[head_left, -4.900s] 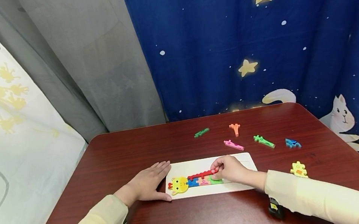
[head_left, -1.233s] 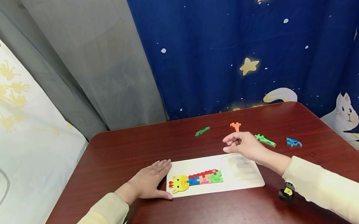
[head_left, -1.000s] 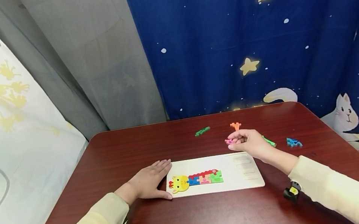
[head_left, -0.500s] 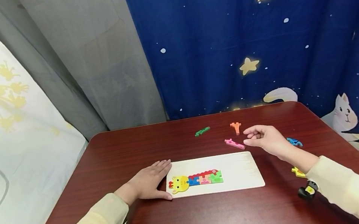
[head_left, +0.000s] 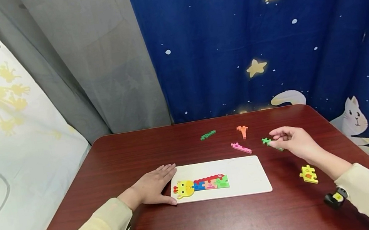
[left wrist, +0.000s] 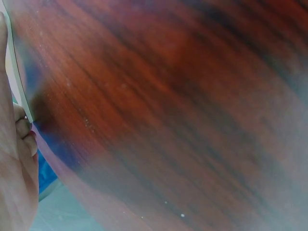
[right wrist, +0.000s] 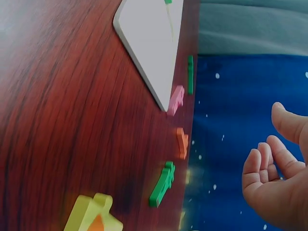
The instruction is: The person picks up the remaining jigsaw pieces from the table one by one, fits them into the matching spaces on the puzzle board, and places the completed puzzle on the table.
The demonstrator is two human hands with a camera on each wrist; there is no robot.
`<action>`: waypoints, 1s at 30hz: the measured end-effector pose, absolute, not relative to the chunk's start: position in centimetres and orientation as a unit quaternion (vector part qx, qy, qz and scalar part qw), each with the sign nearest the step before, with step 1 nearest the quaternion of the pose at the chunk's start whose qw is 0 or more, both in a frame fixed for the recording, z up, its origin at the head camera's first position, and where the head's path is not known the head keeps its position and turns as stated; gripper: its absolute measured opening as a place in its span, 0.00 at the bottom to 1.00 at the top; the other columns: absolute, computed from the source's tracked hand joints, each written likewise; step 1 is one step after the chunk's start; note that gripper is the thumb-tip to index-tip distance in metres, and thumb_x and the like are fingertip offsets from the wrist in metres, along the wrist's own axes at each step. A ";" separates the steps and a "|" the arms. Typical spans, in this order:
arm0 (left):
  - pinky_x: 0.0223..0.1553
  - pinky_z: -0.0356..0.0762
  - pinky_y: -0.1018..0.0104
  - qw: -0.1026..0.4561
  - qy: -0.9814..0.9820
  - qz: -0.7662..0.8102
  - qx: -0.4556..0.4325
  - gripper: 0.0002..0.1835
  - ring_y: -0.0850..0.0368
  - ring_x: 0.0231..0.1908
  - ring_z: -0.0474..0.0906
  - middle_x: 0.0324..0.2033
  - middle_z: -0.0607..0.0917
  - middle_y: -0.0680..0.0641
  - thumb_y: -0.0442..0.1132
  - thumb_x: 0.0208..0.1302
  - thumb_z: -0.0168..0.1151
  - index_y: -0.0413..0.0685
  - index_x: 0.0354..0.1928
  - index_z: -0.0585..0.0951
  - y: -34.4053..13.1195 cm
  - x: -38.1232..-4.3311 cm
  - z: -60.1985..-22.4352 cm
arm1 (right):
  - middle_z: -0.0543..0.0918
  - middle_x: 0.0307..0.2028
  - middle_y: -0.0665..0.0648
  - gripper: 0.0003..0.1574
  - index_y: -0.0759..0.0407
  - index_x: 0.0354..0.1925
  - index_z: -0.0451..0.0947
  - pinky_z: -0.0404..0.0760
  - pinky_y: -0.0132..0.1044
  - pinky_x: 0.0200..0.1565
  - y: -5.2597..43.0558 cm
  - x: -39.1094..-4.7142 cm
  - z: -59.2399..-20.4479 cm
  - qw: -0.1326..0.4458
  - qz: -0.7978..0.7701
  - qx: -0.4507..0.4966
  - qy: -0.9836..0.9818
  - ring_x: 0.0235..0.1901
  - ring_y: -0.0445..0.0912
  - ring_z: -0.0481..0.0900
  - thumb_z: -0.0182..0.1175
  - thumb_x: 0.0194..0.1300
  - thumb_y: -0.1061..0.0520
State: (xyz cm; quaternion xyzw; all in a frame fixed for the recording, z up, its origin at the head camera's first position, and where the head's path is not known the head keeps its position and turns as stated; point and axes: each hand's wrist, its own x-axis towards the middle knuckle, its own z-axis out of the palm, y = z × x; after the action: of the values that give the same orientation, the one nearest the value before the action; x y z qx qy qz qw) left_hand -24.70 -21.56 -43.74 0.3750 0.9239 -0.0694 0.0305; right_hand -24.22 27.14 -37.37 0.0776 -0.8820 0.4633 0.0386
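In the head view, my left hand [head_left: 153, 187] lies flat with fingers straight over the left edge of a white puzzle board [head_left: 245, 177]. A giraffe puzzle on it has a yellow head [head_left: 184, 188], a red mane strip [head_left: 208, 178] and blue, pink and green neck pieces. My right hand [head_left: 294, 142] hovers over a light green puzzle piece [head_left: 266, 141], partly covering it. In the right wrist view, that hand holds nothing; its thumb and fingers are apart, loosely bent, and the green piece [right wrist: 162, 185] lies on the table away from them.
Loose pieces lie around the board: dark green [head_left: 207, 135], orange [head_left: 242, 131], pink [head_left: 241, 148] and yellow [head_left: 308, 175]. The blue piece seen earlier is hidden behind my right hand. The brown table [head_left: 199, 225] ends at curtains behind.
From the board, my right hand has moved to the loose pieces, passing over the pink one, then rightward to the light green one. The pink piece stays on the table. My left hand stays put.
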 end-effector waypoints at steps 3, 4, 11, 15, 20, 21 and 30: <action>0.71 0.49 0.59 0.029 0.924 -0.070 0.376 0.63 0.53 0.73 0.48 0.75 0.53 0.46 0.85 0.50 0.36 0.44 0.76 0.54 -21.6 -24.7 -43.7 | 0.82 0.38 0.60 0.27 0.69 0.53 0.77 0.81 0.31 0.33 27.9 -24.0 -37.4 0.045 0.454 0.076 -0.886 0.35 0.45 0.77 0.69 0.61 0.53; 0.71 0.49 0.59 0.028 0.923 -0.070 0.376 0.63 0.53 0.73 0.48 0.75 0.53 0.46 0.85 0.50 0.36 0.44 0.76 0.54 -21.6 -24.7 -43.7 | 0.82 0.38 0.60 0.28 0.69 0.53 0.77 0.81 0.31 0.33 28.1 -23.9 -37.5 0.046 0.452 0.077 -0.887 0.34 0.45 0.77 0.69 0.61 0.53; 0.71 0.49 0.58 0.030 0.923 -0.066 0.378 0.62 0.52 0.73 0.49 0.75 0.54 0.46 0.85 0.50 0.37 0.44 0.76 0.54 -21.6 -24.6 -43.6 | 0.82 0.39 0.62 0.31 0.69 0.54 0.76 0.80 0.31 0.31 30.1 -23.3 -37.7 0.046 0.442 0.070 -0.893 0.33 0.43 0.76 0.68 0.62 0.49; 0.71 0.49 0.59 0.032 0.923 -0.064 0.377 0.63 0.52 0.73 0.48 0.75 0.54 0.46 0.85 0.50 0.37 0.44 0.76 0.54 -21.6 -24.6 -43.7 | 0.82 0.38 0.60 0.31 0.69 0.54 0.76 0.78 0.30 0.29 31.4 -22.9 -37.9 0.060 0.434 0.070 -0.896 0.32 0.41 0.76 0.68 0.62 0.49; 0.71 0.48 0.59 0.035 0.923 -0.062 0.377 0.62 0.52 0.73 0.48 0.75 0.53 0.46 0.85 0.50 0.37 0.44 0.76 0.53 -21.5 -24.6 -43.7 | 0.82 0.36 0.57 0.29 0.68 0.53 0.77 0.79 0.30 0.29 33.2 -22.4 -38.5 0.079 0.415 0.071 -0.903 0.31 0.39 0.76 0.68 0.62 0.50; 0.71 0.49 0.58 0.036 0.924 -0.062 0.376 0.62 0.52 0.73 0.48 0.75 0.53 0.46 0.85 0.50 0.37 0.45 0.76 0.53 -21.5 -24.6 -43.7 | 0.82 0.35 0.56 0.28 0.68 0.53 0.77 0.79 0.29 0.29 33.5 -22.3 -38.6 0.083 0.413 0.070 -0.904 0.31 0.39 0.76 0.68 0.62 0.50; 0.71 0.49 0.59 0.037 0.926 -0.061 0.372 0.63 0.53 0.73 0.47 0.75 0.53 0.47 0.85 0.49 0.36 0.46 0.76 0.53 -21.6 -24.6 -43.6 | 0.83 0.33 0.50 0.27 0.71 0.52 0.75 0.79 0.26 0.30 36.0 -21.6 -40.0 0.090 0.417 0.084 -0.900 0.31 0.36 0.77 0.69 0.61 0.56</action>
State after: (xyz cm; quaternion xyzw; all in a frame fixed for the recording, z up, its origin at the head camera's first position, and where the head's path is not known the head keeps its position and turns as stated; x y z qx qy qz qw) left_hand -24.59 -21.57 -43.62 0.3717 0.9256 -0.0614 0.0373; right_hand -21.64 35.98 -39.95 0.0837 -0.9004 0.4173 0.0900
